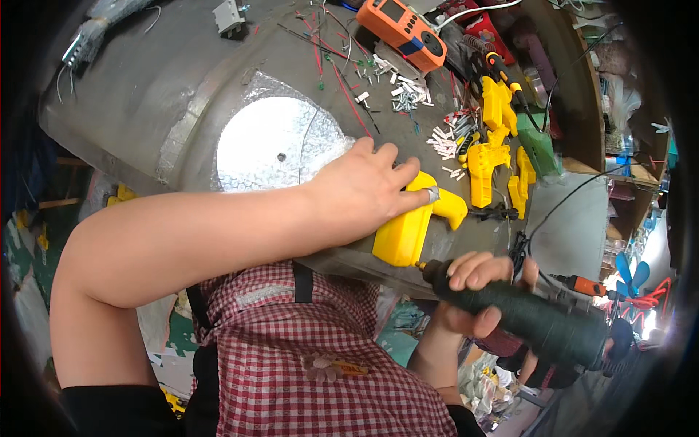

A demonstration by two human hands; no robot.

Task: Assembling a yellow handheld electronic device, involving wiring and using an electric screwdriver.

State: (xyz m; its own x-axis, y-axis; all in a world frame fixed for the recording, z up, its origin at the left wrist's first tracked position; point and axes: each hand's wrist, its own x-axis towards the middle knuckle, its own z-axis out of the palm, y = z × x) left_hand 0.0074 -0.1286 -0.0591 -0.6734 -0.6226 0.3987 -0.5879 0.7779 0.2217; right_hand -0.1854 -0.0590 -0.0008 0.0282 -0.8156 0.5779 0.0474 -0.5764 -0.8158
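My left hand point(357, 188) grips a yellow plastic tool housing point(402, 239) near the table's front edge, with fingers over its top and a grey wrap on one fingertip. The housing has a handle-like part point(450, 209) sticking out to the right. Wrapped round a dark green power screwdriver point(550, 320) is my right hand point(473, 288). The screwdriver lies slanted, its tip at the near end of the housing; whether a screw is there is too small to tell. Beyond my left wrist, a silver disc point(255, 138) with a centre hole lies on bubble wrap.
Yellow housing parts point(484, 167) lie to the right, beside a yellow-and-black handled tool point(506, 73) and a green container point(539, 142). White connectors point(411, 95) and red wires point(349, 98) are scattered farther back, near an orange meter point(400, 33). Shelves point(582, 109) stand at the right.
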